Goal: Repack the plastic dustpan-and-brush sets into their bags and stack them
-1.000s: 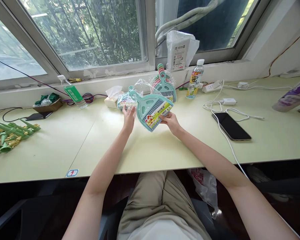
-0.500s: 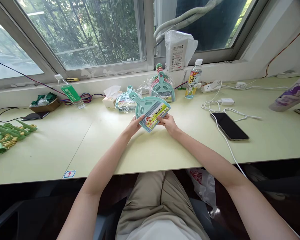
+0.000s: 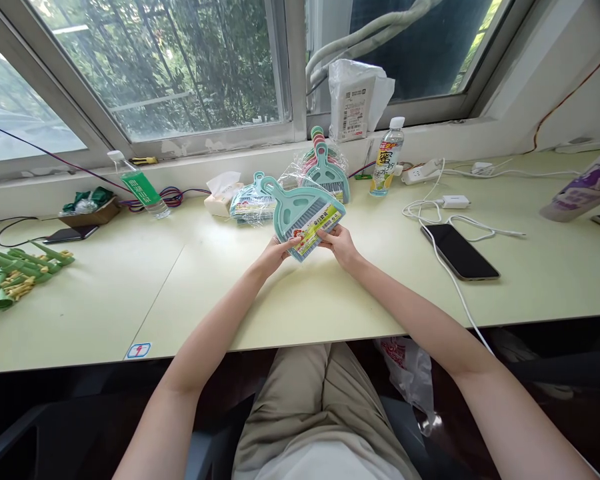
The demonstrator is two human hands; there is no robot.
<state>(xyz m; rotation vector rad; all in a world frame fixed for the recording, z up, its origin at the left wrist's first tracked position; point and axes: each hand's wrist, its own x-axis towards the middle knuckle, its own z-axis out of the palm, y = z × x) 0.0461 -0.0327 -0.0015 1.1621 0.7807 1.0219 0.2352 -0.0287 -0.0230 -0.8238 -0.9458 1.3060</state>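
Note:
Above the table I hold a mint-green dustpan and brush set (image 3: 300,208) by its lower part, tilted with its handle up to the left. Across its grey bristles runs a yellow and white printed label. My left hand (image 3: 276,255) is closed on the lower left corner, and my right hand (image 3: 341,245) pinches the right side near the label. Just behind lies a wrapped mint set (image 3: 248,200) in clear plastic. A stack of dustpan sets (image 3: 326,170), green at the front with pink ones behind, leans by the window sill.
On the right lie a phone (image 3: 460,252), white cables, a charger (image 3: 455,202) and a drink bottle (image 3: 387,160). Tissues (image 3: 220,200), a green-labelled bottle (image 3: 143,187), a small box (image 3: 91,208) and a pile of green plastic pieces (image 3: 17,273) are left. The table edge (image 3: 330,342) is near my lap.
The dustpan set has shifted slightly to the right and turned a little in my hands. Both hands keep their hold on it.

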